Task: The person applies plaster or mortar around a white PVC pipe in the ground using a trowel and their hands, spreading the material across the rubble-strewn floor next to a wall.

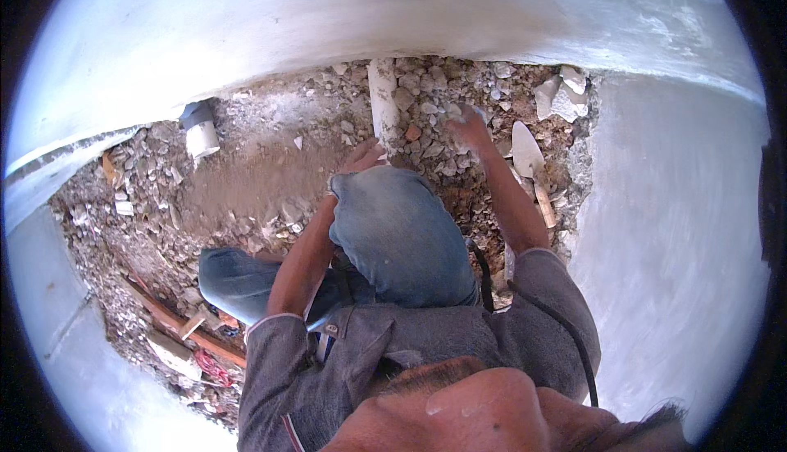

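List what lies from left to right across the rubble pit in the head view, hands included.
Short white pipe stub → left hand → upright white pipe → right hand, on the rubble → trowel → pale stone chunks by the right wall.

left hand (361,157): reaching forward, fingers loosely curled | right hand (469,128): arm outstretched, fingers bent down

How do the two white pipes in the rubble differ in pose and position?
The long pipe lies lengthwise in the rubble, running from the wall toward the left hand; the short pipe pokes out as a capped-looking stub by the wall, far from both hands. The right hand is nearer the long one. Both are white and dusty.
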`<move>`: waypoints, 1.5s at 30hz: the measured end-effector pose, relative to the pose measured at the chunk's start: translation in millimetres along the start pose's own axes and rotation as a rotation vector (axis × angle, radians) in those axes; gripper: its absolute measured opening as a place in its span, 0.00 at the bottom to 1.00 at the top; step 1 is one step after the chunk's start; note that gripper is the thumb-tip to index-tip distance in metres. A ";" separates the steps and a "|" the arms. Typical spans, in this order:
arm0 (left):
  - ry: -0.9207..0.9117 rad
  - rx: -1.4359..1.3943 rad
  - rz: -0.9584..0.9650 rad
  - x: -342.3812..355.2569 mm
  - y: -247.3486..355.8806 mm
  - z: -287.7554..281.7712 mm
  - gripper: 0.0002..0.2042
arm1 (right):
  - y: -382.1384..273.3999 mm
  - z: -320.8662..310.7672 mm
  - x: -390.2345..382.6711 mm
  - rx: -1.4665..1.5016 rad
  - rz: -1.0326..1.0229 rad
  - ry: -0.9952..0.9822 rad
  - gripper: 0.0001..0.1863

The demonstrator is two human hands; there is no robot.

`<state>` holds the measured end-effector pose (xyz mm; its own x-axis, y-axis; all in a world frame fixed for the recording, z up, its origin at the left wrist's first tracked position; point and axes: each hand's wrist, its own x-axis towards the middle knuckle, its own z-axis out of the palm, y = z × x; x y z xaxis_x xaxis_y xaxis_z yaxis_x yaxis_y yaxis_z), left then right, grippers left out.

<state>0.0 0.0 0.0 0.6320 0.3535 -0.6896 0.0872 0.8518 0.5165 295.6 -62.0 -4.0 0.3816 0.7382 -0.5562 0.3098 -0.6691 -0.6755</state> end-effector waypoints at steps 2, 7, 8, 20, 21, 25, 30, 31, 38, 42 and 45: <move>0.075 -0.183 0.016 -2.9 4.4 50.6 0.28 | 24.6 22.4 -16.7 -0.077 -0.045 0.094 0.36; -0.121 -0.471 0.061 -3.4 -12.9 52.4 0.22 | -52.3 79.5 -81.3 -0.216 -0.334 -0.207 0.36; -0.098 -0.450 0.066 5.9 -28.3 37.2 0.22 | -48.8 77.7 -73.4 -0.229 -0.321 -0.273 0.36; 0.020 -0.458 0.150 1.2 -36.7 -41.3 0.20 | -18.9 73.9 119.8 -0.894 -0.441 0.170 0.46; 0.013 -0.429 0.153 8.8 -12.4 -17.4 0.20 | 21.8 46.6 142.8 -1.011 -0.472 0.232 0.47; 0.180 -0.581 0.132 -38.1 -20.9 -39.6 0.17 | -34.5 96.1 93.7 -0.929 -0.272 -0.104 0.49; 0.125 -0.113 0.622 -41.7 -11.5 -30.4 0.13 | -48.6 68.5 123.7 -1.012 -0.484 -0.126 0.48; 0.193 -0.077 0.657 -39.6 -25.2 -30.2 0.13 | -46.0 65.0 119.8 -1.001 -0.488 -0.135 0.48; 0.166 -0.439 0.207 -36.2 -49.6 -37.2 0.14 | -46.4 39.2 117.3 -0.947 -0.448 -0.167 0.47; 0.254 -0.520 0.262 -33.3 -52.4 -31.8 0.15 | -55.8 24.0 117.1 -0.830 -0.413 -0.180 0.46; 0.365 -0.522 0.264 -35.3 -51.1 -39.9 0.16 | -68.6 28.8 105.1 -0.616 -0.369 -0.227 0.46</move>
<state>-57.4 -40.6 -22.3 0.2737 0.6040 -0.7485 -0.4742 0.7618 0.4413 289.4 63.9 -30.1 -0.0093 0.8786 -0.4775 0.8394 -0.2527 -0.4812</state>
